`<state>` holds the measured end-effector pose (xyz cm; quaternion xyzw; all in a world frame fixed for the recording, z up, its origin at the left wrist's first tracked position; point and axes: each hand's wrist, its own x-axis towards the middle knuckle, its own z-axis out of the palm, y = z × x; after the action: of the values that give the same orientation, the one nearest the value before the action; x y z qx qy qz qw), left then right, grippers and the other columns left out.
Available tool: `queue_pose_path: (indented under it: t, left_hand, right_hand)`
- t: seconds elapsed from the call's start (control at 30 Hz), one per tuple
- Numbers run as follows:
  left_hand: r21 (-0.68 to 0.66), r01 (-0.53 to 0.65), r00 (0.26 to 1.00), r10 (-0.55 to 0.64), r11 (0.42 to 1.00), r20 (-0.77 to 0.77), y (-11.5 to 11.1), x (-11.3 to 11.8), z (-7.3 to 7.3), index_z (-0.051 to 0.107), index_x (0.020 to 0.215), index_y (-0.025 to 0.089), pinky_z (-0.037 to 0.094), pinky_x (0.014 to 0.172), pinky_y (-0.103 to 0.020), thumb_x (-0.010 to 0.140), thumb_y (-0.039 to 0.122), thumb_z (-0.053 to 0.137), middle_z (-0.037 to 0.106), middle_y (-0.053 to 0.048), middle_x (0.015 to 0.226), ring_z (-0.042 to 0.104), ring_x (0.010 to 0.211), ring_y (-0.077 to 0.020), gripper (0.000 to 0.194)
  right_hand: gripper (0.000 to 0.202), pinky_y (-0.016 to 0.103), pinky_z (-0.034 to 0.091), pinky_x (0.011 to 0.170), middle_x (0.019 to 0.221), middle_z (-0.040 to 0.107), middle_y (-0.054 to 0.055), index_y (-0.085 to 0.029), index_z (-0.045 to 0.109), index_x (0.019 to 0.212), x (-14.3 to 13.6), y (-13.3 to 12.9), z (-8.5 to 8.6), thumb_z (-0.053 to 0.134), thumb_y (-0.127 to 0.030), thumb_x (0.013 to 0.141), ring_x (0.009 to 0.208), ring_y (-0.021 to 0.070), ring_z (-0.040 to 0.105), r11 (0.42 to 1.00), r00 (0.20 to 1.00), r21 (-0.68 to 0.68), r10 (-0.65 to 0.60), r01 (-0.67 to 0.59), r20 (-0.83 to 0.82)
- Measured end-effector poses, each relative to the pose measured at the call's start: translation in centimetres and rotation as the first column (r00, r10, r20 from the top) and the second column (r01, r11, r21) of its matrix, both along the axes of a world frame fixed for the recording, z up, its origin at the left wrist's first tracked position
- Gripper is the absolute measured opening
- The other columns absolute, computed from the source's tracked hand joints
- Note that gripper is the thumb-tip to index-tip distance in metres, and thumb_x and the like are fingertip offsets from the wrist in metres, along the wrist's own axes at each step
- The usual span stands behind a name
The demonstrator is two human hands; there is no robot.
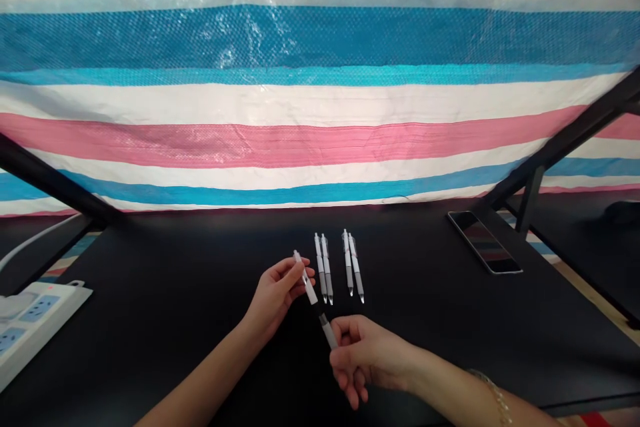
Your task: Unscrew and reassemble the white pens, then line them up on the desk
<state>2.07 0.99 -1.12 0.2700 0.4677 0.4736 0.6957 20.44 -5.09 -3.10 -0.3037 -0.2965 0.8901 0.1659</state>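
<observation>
Pen is above the desk, approx midway btwn side edges. Rn it's two-handed handling imo: L hand pinches the upper barrel, R hand grips the lower end. Two pen pairs lie nearer the far edge, phone by the far R corner.

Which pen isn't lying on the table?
The pen in the left hand and right hand; the other four pens lie on the table.
</observation>
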Motion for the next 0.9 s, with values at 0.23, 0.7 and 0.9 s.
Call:
queue_pose_path:
  t: [0.23, 0.7, 0.9]
  left_hand:
    - [0.06, -0.148, 0.989, 0.147, 0.987, 0.017, 1.2, -1.3, 0.4, 0.069, 0.085, 0.014, 0.051, 0.063, -0.019, 0.066, 0.032, 0.076, 0.07, -0.003, 0.073, 0.065, 0.067, -0.0119, 0.026]
    - [0.03, 0.053, 0.999, -0.054, 0.998, 0.009, 0.3, -0.6, 0.7, 0.065, 0.076, 0.014, 0.052, 0.06, -0.021, 0.065, 0.031, 0.077, 0.07, -0.004, 0.068, 0.065, 0.062, -0.0131, 0.024]
    - [0.093, 0.317, 0.947, -0.31, 0.944, -0.079, -0.6, -0.2, 1.1, 0.064, 0.076, 0.014, 0.051, 0.061, -0.023, 0.069, 0.027, 0.074, 0.07, -0.007, 0.073, 0.065, 0.065, -0.0151, 0.018]
  right_hand:
    - [0.036, 0.014, 0.04, 0.034, 0.056, 0.062, -0.001, -0.017, 0.04, 0.074, 0.0, 0.0, 0.2, 0.073, -0.03, 0.065, 0.042, 0.0124, 0.059, 1.0, 1.0, -0.007, 0.011, -0.011, -0.014]
    - [0.035, 0.014, 0.039, 0.036, 0.057, 0.062, -0.002, -0.017, 0.04, 0.075, 0.1, -0.1, -0.1, 0.072, -0.031, 0.067, 0.042, 0.0108, 0.058, 1.0, 1.0, 0.018, -0.001, 0.001, -0.004]
    - [0.036, 0.014, 0.036, 0.036, 0.056, 0.061, -0.001, -0.016, 0.041, 0.073, 0.0, -0.1, 0.2, 0.072, -0.033, 0.067, 0.039, 0.0083, 0.054, 0.999, 1.0, 0.016, -0.029, 0.029, -0.006]
